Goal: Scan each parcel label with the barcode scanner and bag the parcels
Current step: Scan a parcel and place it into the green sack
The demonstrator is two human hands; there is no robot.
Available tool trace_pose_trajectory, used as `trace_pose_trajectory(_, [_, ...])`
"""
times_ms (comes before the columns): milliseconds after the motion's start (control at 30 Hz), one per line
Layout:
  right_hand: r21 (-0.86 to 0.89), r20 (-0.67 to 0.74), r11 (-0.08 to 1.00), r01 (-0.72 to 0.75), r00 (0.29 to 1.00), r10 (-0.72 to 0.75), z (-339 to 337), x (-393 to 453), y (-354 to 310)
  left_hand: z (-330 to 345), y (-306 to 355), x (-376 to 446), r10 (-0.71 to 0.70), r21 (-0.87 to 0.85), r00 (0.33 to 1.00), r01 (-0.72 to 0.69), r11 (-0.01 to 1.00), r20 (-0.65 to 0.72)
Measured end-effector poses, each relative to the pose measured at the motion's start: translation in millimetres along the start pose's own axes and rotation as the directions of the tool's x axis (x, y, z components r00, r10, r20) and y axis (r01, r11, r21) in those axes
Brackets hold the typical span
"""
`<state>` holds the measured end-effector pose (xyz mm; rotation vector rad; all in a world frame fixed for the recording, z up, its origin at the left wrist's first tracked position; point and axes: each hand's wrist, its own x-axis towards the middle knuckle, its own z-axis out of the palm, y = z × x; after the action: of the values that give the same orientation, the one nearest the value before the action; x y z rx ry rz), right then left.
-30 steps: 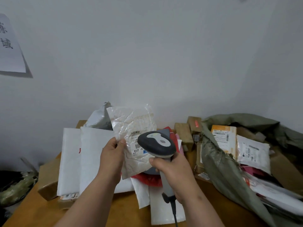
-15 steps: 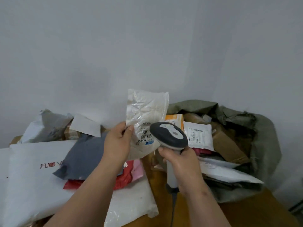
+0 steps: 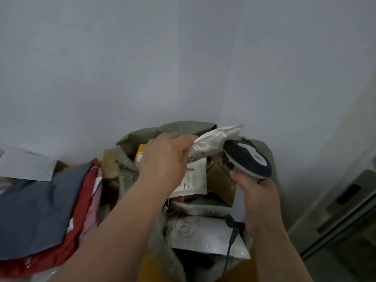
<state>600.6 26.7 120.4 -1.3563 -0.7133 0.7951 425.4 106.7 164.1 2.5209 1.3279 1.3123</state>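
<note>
My left hand (image 3: 164,159) grips a crinkled white parcel pouch (image 3: 215,138) and holds it over the open mouth of the grey-green woven sack (image 3: 132,176). The pouch lies nearly flat, with part of its label showing beside my fingers. My right hand (image 3: 258,200) grips the handle of the dark grey and white barcode scanner (image 3: 249,157), just right of the pouch, above the sack. The scanner's cable (image 3: 231,241) hangs down. Inside the sack lie several parcels, among them a white labelled pouch (image 3: 193,178), a brown box (image 3: 221,180) and an orange box (image 3: 140,154).
Left of the sack on the wooden table (image 3: 149,265) lies a pile of soft parcels: a dark grey one (image 3: 36,212), a red one (image 3: 85,186) and a white one (image 3: 26,164). A white wall stands behind. A metal-framed door (image 3: 350,210) is at the right.
The view has swung right toward the sack. My left hand has carried the white pouch from upright in front of the scanner to flat over the sack's mouth. The scanner has shifted right.
</note>
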Motion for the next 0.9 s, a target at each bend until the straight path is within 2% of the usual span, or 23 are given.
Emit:
trace_pose_trajectory(100, [0.005, -0.020, 1.000, 0.012, 1.000, -0.012, -13, 19, 3, 19, 8, 11, -0.053, -0.011, 0.997, 0.052, 0.999, -0.051])
trace_pose_trajectory(167, [0.009, -0.038, 1.000, 0.011, 0.999, -0.010, -20, 29, 5, 36, 10, 14, -0.131, -0.103, 0.991, 0.131, 0.986, 0.014])
trace_pose_trajectory(233, [0.036, -0.064, 0.999, -0.002, 0.998, 0.004, -25, 36, 7, 56, 6, 11, -0.222, -0.174, 0.953, 0.259, 0.950, 0.207])
trace_pose_trajectory(267, [0.048, -0.071, 0.999, -0.017, 0.997, 0.020, -27, 40, 8, 65, 2, 6, -0.250, -0.173, 0.913, 0.317, 0.933, 0.323])
trace_pose_trajectory(367, [0.046, -0.089, 0.997, -0.059, 0.994, 0.063, -33, 51, 13, 88, -6, -12, -0.251, -0.136, 0.791, 0.385, 0.913, 0.558])
trace_pose_trajectory(467, [0.033, -0.065, 0.994, -0.104, 0.992, 0.106, -34, 56, 19, 102, -15, -24, -0.206, -0.055, 0.756, 0.305, 0.951, 0.622])
trace_pose_trajectory(567, [0.009, -0.036, 0.989, -0.146, 0.989, 0.147, -33, 58, 25, 117, -23, -36, -0.150, 0.083, 0.738, 0.127, 0.988, 0.658])
trace_pose_trajectory(667, [-0.004, 0.009, 0.987, -0.158, 0.987, 0.158, -28, 59, 29, 132, -30, -52, -0.141, 0.230, 0.686, -0.040, 0.972, 0.714])
trace_pose_trajectory(733, [-0.027, 0.028, 0.986, -0.163, 0.986, 0.163, -25, 59, 32, 139, -33, -63, -0.195, 0.297, 0.673, -0.038, 0.954, 0.714])
trace_pose_trajectory(900, [-0.096, 0.082, 0.981, -0.167, 0.981, 0.176, -19, 57, 41, 138, -40, -71, -0.324, 0.352, 0.646, 0.091, 0.932, 0.691])
